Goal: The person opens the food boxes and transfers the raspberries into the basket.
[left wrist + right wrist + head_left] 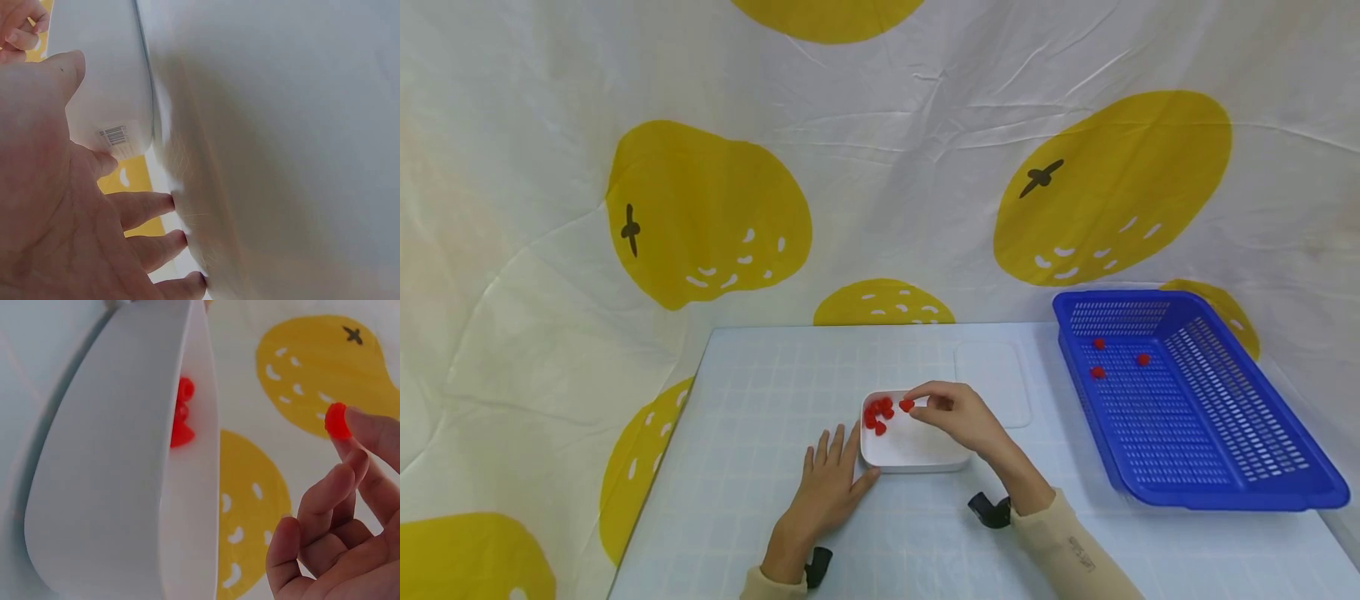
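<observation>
A white rectangular container (925,446) stands on the table, with several small red raspberries (872,414) gathered at its left end. My right hand (958,414) is above the container and pinches one raspberry (338,421) between thumb and index finger. The other fingers of that hand curl loosely in the right wrist view. My left hand (831,487) rests on the table with spread fingers, its thumb and index finger against the container's left side. A barcode label (115,135) shows on the container wall near that hand in the left wrist view.
A blue perforated basket (1195,492) stands at the right of the table with three raspberries (1098,372) inside. Behind the container lies a flat translucent lid (1000,375). A white cloth (887,208) printed with yellow fruit hangs behind the table.
</observation>
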The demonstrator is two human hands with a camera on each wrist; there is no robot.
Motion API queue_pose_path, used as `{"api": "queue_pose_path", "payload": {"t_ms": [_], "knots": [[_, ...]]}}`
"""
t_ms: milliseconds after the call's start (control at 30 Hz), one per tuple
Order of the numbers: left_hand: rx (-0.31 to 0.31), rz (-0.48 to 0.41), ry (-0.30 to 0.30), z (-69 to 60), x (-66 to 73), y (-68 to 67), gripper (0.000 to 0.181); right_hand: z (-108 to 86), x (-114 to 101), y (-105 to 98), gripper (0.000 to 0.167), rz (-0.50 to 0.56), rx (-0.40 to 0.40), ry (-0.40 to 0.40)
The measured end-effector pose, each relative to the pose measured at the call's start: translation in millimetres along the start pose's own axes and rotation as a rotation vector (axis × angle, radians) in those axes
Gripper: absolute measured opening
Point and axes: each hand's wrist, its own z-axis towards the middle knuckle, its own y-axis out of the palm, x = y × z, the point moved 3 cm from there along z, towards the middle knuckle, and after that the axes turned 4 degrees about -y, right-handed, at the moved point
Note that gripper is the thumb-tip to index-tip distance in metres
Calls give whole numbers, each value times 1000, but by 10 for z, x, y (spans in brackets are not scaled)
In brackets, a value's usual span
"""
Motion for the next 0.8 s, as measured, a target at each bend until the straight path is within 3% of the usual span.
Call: {"api": "queue_pose_path", "payload": {"t_ms": [133, 267, 333, 800], "knots": [[2, -2, 2, -2, 1, 0, 84, -54, -140, -81, 23, -13, 15, 28], [5, -5, 5, -2, 2, -5, 84, -65, -83, -159, 20, -27, 26, 31], [8, -5, 7, -2, -1, -3, 84, -50, 56, -192, 20, -21, 35, 28], [14, -9, 20, -9, -6, 0, 83, -163, 124, -530, 22, -17, 123, 64]]}}
